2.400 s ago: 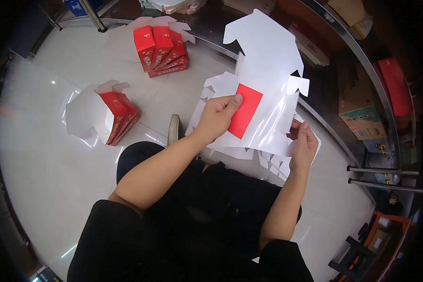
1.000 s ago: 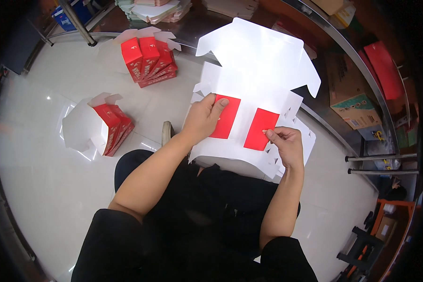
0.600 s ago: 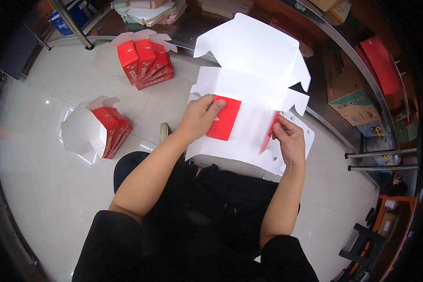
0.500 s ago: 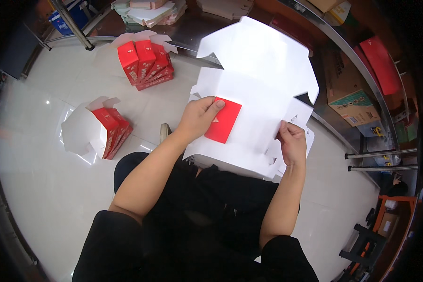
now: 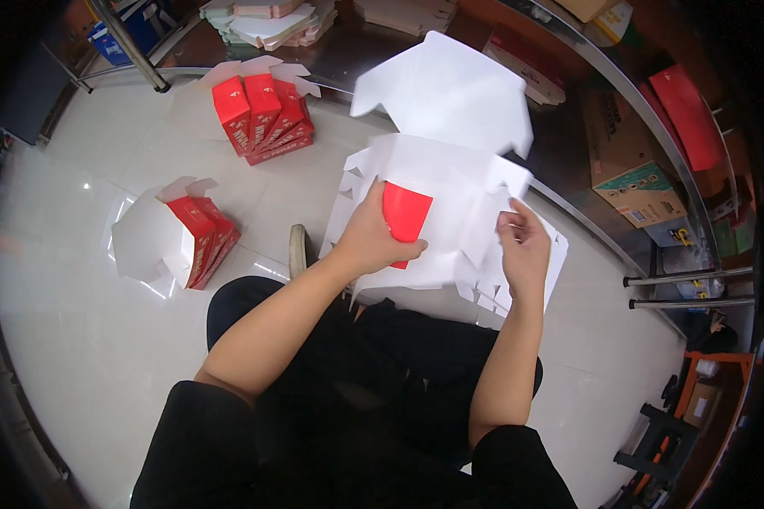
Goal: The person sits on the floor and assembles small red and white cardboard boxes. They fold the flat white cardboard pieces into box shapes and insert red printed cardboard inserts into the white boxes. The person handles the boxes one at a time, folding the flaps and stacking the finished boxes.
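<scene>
A partly folded paperboard box (image 5: 440,161), white inside, lies over my lap with its long lid flap stretched away from me. At its left side a red panel (image 5: 409,210) is turned inward. My left hand (image 5: 372,236) grips that side, thumb over the red panel's near end and fingers up along its left edge. By the box's right side flap is my right hand (image 5: 526,248), index finger raised, the others loosely curled; nothing shows in it. Flat white box blanks (image 5: 542,263) lie beneath the box, mostly hidden.
Nested red boxes (image 5: 267,110) stand on the tiled floor at the far left, with a smaller nested group (image 5: 202,233) nearer. Ahead, a dark shelf holds stacked flat blanks (image 5: 272,21). A brown carton (image 5: 628,161) and metal table legs (image 5: 692,288) are to the right.
The box has shifted left and its sides have folded up more. My left thumb slid down the red panel to its near end. My right hand's pinch at the right side has loosened.
</scene>
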